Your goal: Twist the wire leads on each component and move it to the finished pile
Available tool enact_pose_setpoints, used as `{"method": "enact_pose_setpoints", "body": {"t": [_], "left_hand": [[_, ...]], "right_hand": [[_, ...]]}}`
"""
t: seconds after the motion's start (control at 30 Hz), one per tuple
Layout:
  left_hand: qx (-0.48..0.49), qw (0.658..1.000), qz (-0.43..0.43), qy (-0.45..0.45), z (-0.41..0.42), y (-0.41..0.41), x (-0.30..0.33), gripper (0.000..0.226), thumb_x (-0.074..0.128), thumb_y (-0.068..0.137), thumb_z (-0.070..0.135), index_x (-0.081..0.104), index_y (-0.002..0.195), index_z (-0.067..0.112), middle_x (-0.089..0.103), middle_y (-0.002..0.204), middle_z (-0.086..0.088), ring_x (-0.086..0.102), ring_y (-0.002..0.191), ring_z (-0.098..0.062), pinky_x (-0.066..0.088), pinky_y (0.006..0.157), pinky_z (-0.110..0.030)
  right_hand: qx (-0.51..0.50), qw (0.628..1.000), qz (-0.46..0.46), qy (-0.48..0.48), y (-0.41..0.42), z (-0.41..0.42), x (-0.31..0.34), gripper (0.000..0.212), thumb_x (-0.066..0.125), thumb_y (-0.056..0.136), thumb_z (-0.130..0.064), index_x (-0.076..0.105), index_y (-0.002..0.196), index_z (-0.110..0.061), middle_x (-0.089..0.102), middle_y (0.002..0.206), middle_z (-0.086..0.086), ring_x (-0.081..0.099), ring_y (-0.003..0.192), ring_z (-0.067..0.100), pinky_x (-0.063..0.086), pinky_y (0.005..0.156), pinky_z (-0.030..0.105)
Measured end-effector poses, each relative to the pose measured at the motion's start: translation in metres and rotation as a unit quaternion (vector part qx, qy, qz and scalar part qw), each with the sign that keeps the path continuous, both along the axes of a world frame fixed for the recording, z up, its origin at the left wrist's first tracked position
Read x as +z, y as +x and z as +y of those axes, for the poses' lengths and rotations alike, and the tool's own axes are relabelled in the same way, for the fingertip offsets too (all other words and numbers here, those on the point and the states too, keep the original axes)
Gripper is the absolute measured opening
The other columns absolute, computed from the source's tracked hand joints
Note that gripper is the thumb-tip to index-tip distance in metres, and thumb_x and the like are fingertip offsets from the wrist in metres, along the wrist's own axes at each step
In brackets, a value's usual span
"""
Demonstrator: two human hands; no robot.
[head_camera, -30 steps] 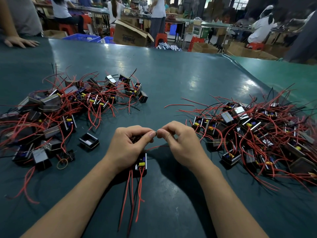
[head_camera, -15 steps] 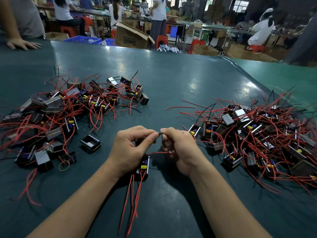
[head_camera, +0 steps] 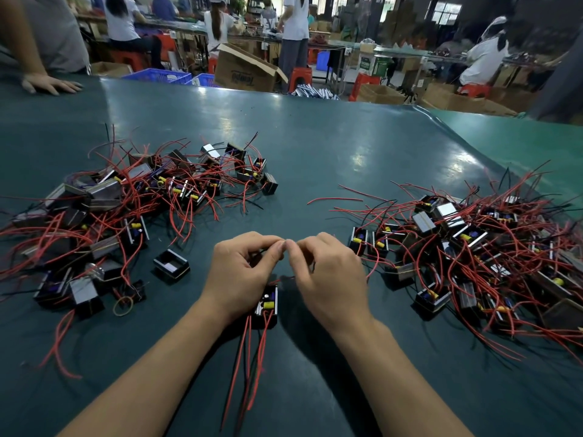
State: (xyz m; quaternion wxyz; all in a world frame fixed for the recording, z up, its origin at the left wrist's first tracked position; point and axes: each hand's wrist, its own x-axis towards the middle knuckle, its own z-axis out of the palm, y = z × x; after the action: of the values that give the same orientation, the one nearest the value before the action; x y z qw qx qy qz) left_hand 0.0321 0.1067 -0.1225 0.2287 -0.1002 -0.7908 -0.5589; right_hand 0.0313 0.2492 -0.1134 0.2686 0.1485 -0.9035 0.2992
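Note:
A small black component point(head_camera: 267, 305) with a yellow part lies on the green table point(head_camera: 315, 159) under my left wrist, its red leads point(head_camera: 257, 357) trailing toward me. My left hand point(head_camera: 243, 272) and my right hand point(head_camera: 328, 275) meet fingertip to fingertip just above it, each pinching the end of a thin wire lead that is mostly hidden between the fingers. One pile of components with red wires point(head_camera: 126, 209) spreads at the left, another pile point(head_camera: 467, 247) at the right.
A single black frame point(head_camera: 171, 265) and a rubber band point(head_camera: 123, 305) lie near the left pile. Another person's hand point(head_camera: 50, 85) rests on the far left table edge. Cardboard boxes, blue crates and workers fill the background beyond the table.
My fingertips have drawn closer together over the component, and the right hand has turned slightly. The component and both piles stay where they were.

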Motion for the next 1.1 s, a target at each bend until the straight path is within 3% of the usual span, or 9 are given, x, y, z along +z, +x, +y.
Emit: {"method": "enact_pose_setpoints", "body": {"t": [0.23,0.37,0.47,0.57,0.63,0.73,0.87,1.0,1.1], "left_hand": [[0.016,1.0,-0.011,0.011,-0.001,-0.002,-0.001,0.009,0.071,0.086,0.009,0.077,0.085,0.015,0.072,0.078,0.004,0.067,0.074,-0.013,0.053,0.071,-0.031],[0.009,1.0,-0.011,0.013,-0.001,-0.003,-0.002,0.007,0.071,0.087,0.01,0.077,0.085,0.014,0.071,0.074,0.004,0.066,0.072,-0.012,0.052,0.069,-0.025],[-0.006,1.0,-0.01,0.019,-0.001,-0.002,-0.002,0.008,0.071,0.087,0.01,0.077,0.084,0.014,0.07,0.072,0.004,0.066,0.07,-0.009,0.05,0.068,-0.02],[-0.034,0.999,-0.019,0.022,-0.002,-0.001,-0.002,0.009,0.071,0.087,0.01,0.077,0.084,0.016,0.071,0.072,0.003,0.067,0.071,-0.009,0.05,0.069,-0.02],[-0.045,0.998,-0.024,0.028,-0.001,-0.001,-0.002,0.009,0.071,0.087,0.009,0.077,0.083,0.016,0.072,0.072,0.001,0.067,0.071,-0.013,0.052,0.069,-0.025],[-0.047,0.998,-0.025,0.03,-0.001,-0.001,-0.002,0.009,0.07,0.087,0.01,0.077,0.083,0.014,0.072,0.073,-0.001,0.067,0.073,-0.019,0.054,0.071,-0.035],[-0.058,0.998,-0.023,0.022,-0.001,0.001,-0.001,0.008,0.071,0.087,0.011,0.077,0.083,0.013,0.071,0.073,-0.002,0.066,0.072,-0.019,0.053,0.069,-0.036],[-0.074,0.997,-0.003,0.006,0.0,0.003,0.001,0.007,0.07,0.087,0.01,0.077,0.084,0.009,0.07,0.073,0.0,0.063,0.068,-0.008,0.047,0.065,-0.021],[-0.059,0.998,-0.002,0.007,0.002,0.004,0.002,0.008,0.071,0.086,0.012,0.077,0.084,0.009,0.07,0.072,0.0,0.063,0.066,-0.011,0.047,0.063,-0.024]], "right_hand": [[0.072,0.996,-0.013,0.044,-0.002,0.008,0.003,0.021,0.061,0.093,-0.031,0.07,0.101,-0.014,0.059,0.088,0.001,0.058,0.073,0.021,0.051,0.063,0.04],[0.107,0.994,-0.034,-0.004,-0.009,0.021,0.004,0.032,0.053,0.092,-0.018,0.066,0.121,-0.013,0.064,0.096,0.0,0.061,0.081,0.021,0.052,0.073,0.043],[0.102,0.995,-0.014,0.001,-0.013,0.027,0.003,0.044,0.048,0.09,-0.008,0.062,0.13,-0.018,0.066,0.097,0.0,0.061,0.081,0.025,0.052,0.067,0.045],[0.117,0.992,0.029,0.03,-0.014,0.026,0.003,0.025,0.064,0.091,-0.016,0.072,0.115,-0.016,0.068,0.092,0.002,0.064,0.073,0.026,0.052,0.059,0.044],[0.121,0.991,0.049,0.028,-0.016,0.026,0.003,0.017,0.064,0.091,-0.024,0.076,0.101,-0.016,0.068,0.086,0.003,0.064,0.07,0.026,0.051,0.055,0.042],[0.134,0.99,0.024,0.037,-0.016,0.029,0.005,0.024,0.057,0.094,-0.033,0.075,0.1,-0.018,0.068,0.084,0.002,0.062,0.074,0.026,0.051,0.058,0.043],[0.154,0.987,-0.002,0.032,-0.014,0.028,0.006,0.029,0.055,0.097,-0.029,0.07,0.084,-0.007,0.062,0.074,0.005,0.057,0.07,0.026,0.047,0.062,0.044],[0.129,0.981,-0.094,-0.106,-0.011,0.021,0.007,0.037,0.055,0.095,-0.025,0.058,0.062,-0.011,0.052,0.054,-0.002,0.047,0.051,0.009,0.04,0.051,0.026],[0.118,0.962,-0.152,-0.194,-0.008,0.015,0.008,0.037,0.056,0.097,-0.024,0.058,0.061,-0.016,0.056,0.056,0.004,0.053,0.054,0.021,0.045,0.053,0.037]]}}
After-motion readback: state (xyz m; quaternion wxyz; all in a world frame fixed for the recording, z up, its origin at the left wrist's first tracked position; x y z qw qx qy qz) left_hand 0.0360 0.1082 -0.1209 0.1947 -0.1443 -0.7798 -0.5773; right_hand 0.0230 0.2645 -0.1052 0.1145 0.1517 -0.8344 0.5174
